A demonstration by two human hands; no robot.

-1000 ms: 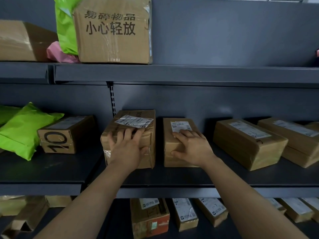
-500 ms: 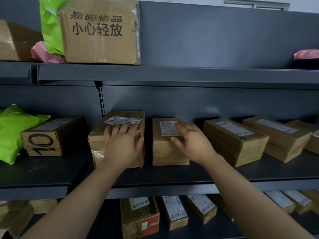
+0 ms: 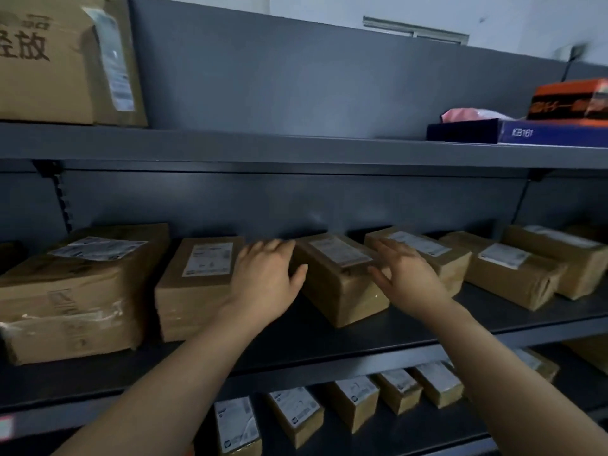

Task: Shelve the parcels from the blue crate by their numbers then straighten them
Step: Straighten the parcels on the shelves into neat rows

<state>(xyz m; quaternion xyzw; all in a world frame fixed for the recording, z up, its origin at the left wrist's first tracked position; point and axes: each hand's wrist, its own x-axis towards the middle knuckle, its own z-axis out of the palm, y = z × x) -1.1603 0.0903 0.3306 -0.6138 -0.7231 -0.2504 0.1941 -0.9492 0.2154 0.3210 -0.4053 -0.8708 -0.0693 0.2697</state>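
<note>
On the middle shelf (image 3: 411,327), both hands have moved right to the skewed parcel (image 3: 339,284), fingers spread open.

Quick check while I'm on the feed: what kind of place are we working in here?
Most likely a parcel depot or pickup-point storeroom. Grey metal shelving runs in tiers, lined with taped cardboard parcels bearing printed shipping labels, and a bigger carton above carries a printed Chinese marking.

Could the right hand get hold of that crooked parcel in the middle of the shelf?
Probably yes: the right hand already hovers open at the angled parcel, nothing between them.
</note>
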